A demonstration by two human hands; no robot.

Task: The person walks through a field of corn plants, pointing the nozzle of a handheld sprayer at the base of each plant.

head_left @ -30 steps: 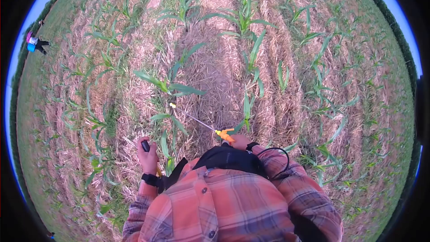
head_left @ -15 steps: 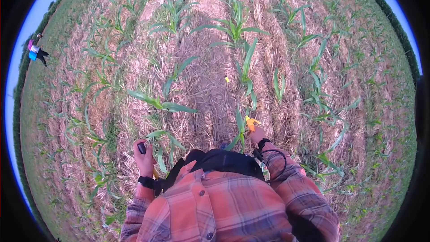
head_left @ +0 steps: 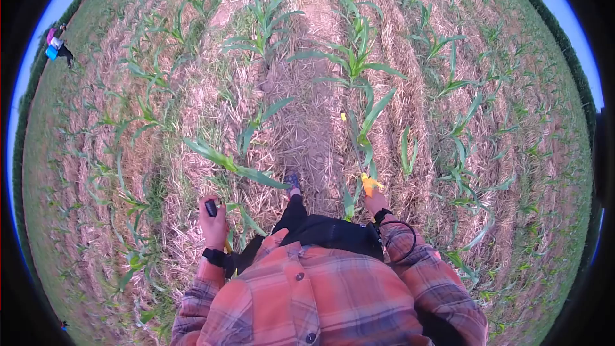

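My left hand (head_left: 214, 227) is closed around a black-ended handle (head_left: 211, 207). A bit of yellow shows below the wrist, perhaps part of the same tool. In front of my right hip, my right hand (head_left: 375, 202) grips a bright yellow-orange object (head_left: 370, 184), too small to name surely. It is held close beside the leaves of a young corn plant (head_left: 370, 122). A small yellow piece (head_left: 343, 116) lies on the ground farther ahead. Another corn plant (head_left: 234, 165) spreads its leaves in front of my left hand.
Rows of young corn run away from me over straw-covered soil (head_left: 314, 122). My shoe (head_left: 293, 181) stands between two rows. A black cable (head_left: 413, 237) loops at my right wrist. Far left, another person (head_left: 59, 46) stands with something blue.
My left foot has come forward into view between the rows. Both hands stay closed on what they hold, and the right has shifted slightly right and down.
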